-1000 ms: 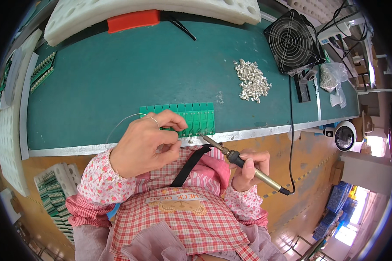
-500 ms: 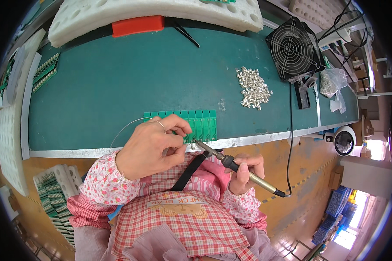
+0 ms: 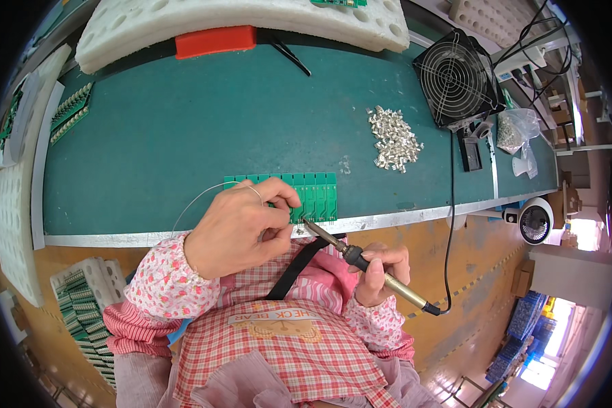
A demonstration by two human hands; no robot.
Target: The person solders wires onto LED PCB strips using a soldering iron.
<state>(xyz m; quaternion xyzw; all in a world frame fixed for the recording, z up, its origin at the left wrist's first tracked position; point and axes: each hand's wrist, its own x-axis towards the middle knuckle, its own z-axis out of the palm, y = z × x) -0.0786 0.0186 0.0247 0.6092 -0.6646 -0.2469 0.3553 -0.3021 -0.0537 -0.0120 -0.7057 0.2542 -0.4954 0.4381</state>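
Note:
At the table's near edge lies a green circuit board panel [image 3: 324,194], split into several narrow strips. My left hand [image 3: 234,228] is closed in a pinch over its left part, covering some of the strips. A thin silvery solder wire [image 3: 194,201] loops over the back of this hand and runs into its fingers; the pinched end is hidden. My right hand [image 3: 385,268] grips a soldering iron [image 3: 408,294] with a black and brass-coloured handle. The iron slants up to the left, its tip at the panel's near edge, close to my left fingertips.
A heap of small silvery parts [image 3: 394,139] lies right of the panel, near a black fan [image 3: 460,78]. The iron's black cord [image 3: 452,224] crosses the table's front edge. Tweezers [image 3: 291,56], a red tray [image 3: 215,42] and white foam [image 3: 245,19] are at the back.
Both hands keep their grips, and the iron's tip stays at the panel's near edge. My left hand has shifted very slightly right, while the iron's handle has tipped a little.

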